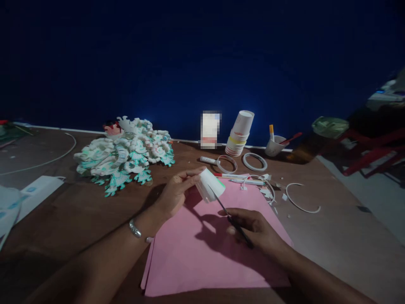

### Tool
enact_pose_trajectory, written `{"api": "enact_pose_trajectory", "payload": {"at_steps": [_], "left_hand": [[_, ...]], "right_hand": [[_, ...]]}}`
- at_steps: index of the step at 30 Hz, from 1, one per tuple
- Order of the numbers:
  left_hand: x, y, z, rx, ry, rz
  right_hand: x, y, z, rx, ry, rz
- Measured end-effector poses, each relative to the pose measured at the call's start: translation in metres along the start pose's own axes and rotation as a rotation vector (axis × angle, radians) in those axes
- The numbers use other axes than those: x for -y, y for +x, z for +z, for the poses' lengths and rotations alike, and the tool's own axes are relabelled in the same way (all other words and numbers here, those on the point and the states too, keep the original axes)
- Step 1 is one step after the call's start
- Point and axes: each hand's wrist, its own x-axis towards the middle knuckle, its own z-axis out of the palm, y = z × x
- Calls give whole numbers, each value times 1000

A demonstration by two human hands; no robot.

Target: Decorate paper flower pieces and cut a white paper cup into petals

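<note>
My left hand (179, 190) grips a white paper cup (209, 185) by its base, tilted so the green-marked side faces right. A pair of scissors (236, 228) is in my right hand (253, 230), with the fingers closed around the dark handles. The blades point up and left and reach the wall of the cup; whether they are cutting into it I cannot tell. Below both hands lies a stack of pink paper sheets (215, 257) on the brown table.
A pile of cut white and green paper pieces (136, 156) stands at the left. Behind are stacked paper cups (240, 133), tape rolls (255, 161) and a cup with pens (276, 146). Paper rings (303, 198), scraps and markers (247, 181) lie to the right. A power strip (34, 192) is far left.
</note>
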Motion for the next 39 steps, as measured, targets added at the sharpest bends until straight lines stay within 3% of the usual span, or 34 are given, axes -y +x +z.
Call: {"api": "enact_pose_trajectory", "payload": {"at_steps": [11,24,39], "left_hand": [[-4,2,-2,-47,-126,-31],[-3,0,-1,34,-76,-78],[-1,0,-4,46,-60,-83]], "right_hand": [[-1,-4,-3,15,10,-43],[6,-3,-2,-3,41,-35],[11,-7,-1,-32,-25,-13]]}}
